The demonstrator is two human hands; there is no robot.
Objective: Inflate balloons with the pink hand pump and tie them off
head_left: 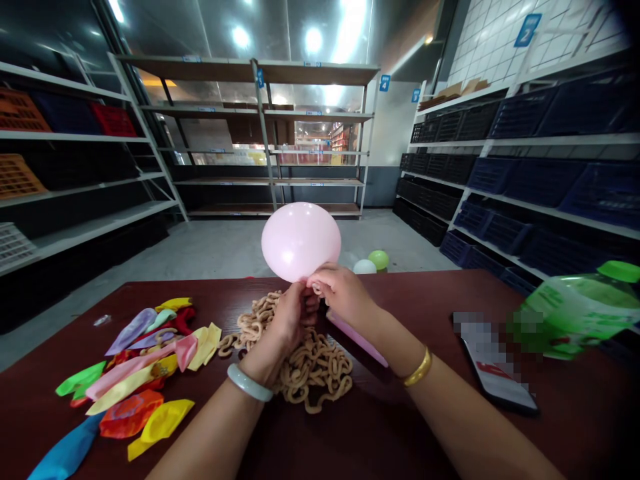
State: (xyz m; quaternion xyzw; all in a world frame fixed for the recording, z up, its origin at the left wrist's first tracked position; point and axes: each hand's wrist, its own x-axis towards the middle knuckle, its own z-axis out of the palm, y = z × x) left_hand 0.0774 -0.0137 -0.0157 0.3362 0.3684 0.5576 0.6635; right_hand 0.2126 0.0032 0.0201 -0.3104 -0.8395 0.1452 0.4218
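Observation:
An inflated pink balloon [301, 241] stands above the table, its neck down at my fingertips. My left hand [293, 310] is closed around the balloon's neck from the left. My right hand [340, 290] pinches at the same spot, with a small tan ring-like piece at its fingers. Under and around my left hand lies a pile of tan rubber-like loops [317, 370]. A flat pink strip [357, 339] rests on the table beneath my right wrist. Limp balloons in many colours [137, 363] are spread to the left of the pile.
On the dark red table [410, 427], a phone [495, 367] and a green bottle [580, 310] stand at the right. Green [379, 259] and white [365, 267] balloons are beyond the far edge. Shelves [320, 180] with crates line the room.

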